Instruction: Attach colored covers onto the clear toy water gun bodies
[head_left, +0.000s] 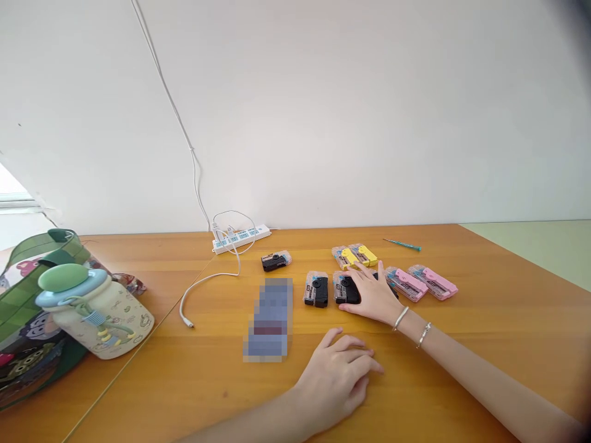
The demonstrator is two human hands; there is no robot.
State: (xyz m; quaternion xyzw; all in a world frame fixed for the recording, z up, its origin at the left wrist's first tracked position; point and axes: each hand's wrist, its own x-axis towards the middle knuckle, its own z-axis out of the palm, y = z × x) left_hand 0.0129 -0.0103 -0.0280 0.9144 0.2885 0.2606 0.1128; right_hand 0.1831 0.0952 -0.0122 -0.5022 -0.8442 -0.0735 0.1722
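Head view: taking the right hand (369, 296) as the middle of a clock dial, its fingers are spread over a black packaged item (342, 289) just at nine o'clock, the thumb by the near edge and other fingertips toward the far side; whether they grip it or only rest there, I cannot tell. Part of another black piece (395, 293) shows at three o'clock, mostly hidden by the hand. Left hand (337, 376) lies at seven o'clock, fingers parted and loosely bent, grasping nothing. Farther out at nine sits a second black pack (316, 290), with a third black pack (275, 261) well apart between nine and ten. Two yellow packs (364, 255) lie side by side between eleven and twelve, two pink packs (434, 283) between two and three, and a thin teal tool (402, 245) between one and two. Toward half past eight is a pixelated rectangle (270, 326), its details unreadable. Near ten, by the wall, a white power strip (242, 239) feeds a white cable (207, 275). Far out at nine, a cream bottle (104, 320) leans against a green bag (28, 277) on the wooden table (508, 295).
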